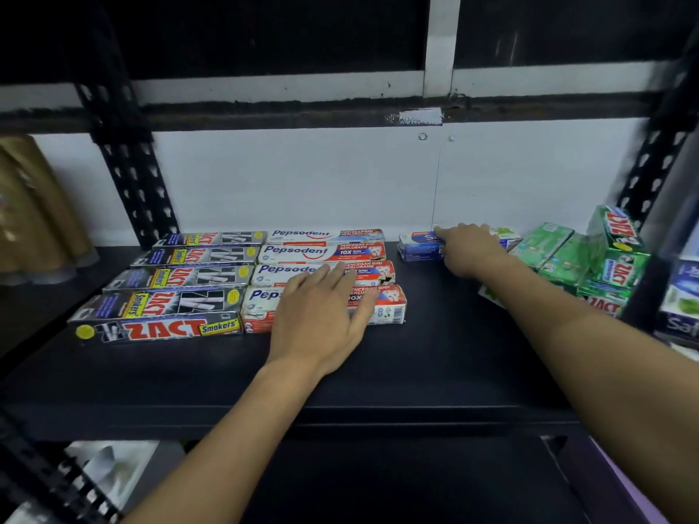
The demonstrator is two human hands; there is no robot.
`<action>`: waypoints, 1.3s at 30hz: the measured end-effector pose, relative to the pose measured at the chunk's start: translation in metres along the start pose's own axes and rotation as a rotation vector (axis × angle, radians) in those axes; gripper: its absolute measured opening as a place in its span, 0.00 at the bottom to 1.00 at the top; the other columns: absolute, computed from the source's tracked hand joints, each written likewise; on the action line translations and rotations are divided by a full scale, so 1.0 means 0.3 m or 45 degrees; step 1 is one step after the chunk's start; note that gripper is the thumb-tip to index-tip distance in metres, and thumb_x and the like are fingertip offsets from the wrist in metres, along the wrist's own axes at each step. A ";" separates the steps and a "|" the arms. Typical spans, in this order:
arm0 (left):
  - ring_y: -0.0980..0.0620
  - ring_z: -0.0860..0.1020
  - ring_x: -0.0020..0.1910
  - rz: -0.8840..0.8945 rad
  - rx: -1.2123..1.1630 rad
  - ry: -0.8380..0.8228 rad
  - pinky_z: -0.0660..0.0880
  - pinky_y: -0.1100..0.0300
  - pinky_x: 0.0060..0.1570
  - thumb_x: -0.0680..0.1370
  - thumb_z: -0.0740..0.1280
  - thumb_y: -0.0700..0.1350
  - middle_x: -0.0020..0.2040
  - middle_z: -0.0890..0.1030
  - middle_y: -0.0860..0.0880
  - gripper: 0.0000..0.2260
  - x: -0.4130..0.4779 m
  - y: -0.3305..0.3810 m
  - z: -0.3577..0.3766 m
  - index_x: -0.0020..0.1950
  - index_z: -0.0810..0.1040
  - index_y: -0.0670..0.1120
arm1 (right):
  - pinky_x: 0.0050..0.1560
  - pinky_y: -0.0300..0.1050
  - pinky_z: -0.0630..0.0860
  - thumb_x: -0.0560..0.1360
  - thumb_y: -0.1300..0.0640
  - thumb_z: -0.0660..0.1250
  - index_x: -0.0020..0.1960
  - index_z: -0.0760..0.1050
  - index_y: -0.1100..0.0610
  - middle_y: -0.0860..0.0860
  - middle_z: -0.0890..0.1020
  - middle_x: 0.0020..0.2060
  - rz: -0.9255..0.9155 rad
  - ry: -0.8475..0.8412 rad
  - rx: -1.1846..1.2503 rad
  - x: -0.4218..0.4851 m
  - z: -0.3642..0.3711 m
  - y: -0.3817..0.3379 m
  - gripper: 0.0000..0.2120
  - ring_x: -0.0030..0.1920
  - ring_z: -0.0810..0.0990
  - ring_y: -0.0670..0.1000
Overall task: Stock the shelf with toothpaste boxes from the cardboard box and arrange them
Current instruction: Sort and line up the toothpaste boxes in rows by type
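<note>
left hand (pixel 321 315) lies flat, fingers spread, on the front pepsodent boxes (pixel 261 296), while the right hand (pixel 471 251) covers a blue box (pixel 418 249), perhaps gripping it, green zact boxes (pixel 620 259) just to its right.

Left hand (pixel 321 315) flat on Pepsodent boxes (pixel 325 252)

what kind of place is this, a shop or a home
Most likely a shop or stockroom: a slotted metal shelf holds neat rows of Zact boxes and Pepsodent boxes, many of each brand, with green packs stacked at the right.
</note>
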State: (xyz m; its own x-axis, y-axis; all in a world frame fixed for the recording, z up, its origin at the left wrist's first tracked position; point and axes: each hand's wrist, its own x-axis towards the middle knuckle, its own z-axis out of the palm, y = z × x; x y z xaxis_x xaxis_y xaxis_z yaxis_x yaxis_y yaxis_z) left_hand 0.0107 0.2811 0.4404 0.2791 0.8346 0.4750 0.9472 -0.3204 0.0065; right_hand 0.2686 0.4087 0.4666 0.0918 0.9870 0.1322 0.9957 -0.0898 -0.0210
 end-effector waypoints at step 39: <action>0.54 0.68 0.72 -0.027 -0.069 0.036 0.61 0.52 0.73 0.80 0.47 0.66 0.72 0.72 0.52 0.31 0.002 -0.002 0.008 0.71 0.74 0.51 | 0.69 0.55 0.67 0.79 0.62 0.60 0.76 0.64 0.53 0.55 0.69 0.73 -0.083 0.450 0.523 -0.177 -0.027 -0.102 0.26 0.73 0.64 0.61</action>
State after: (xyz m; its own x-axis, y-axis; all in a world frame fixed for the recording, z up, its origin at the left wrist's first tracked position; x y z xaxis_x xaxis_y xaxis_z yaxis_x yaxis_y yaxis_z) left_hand 0.0107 0.2828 0.4386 0.2539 0.8287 0.4988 0.9427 -0.3274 0.0640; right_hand 0.2333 0.3580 0.4683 0.0982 0.8773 0.4697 0.9206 0.0992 -0.3778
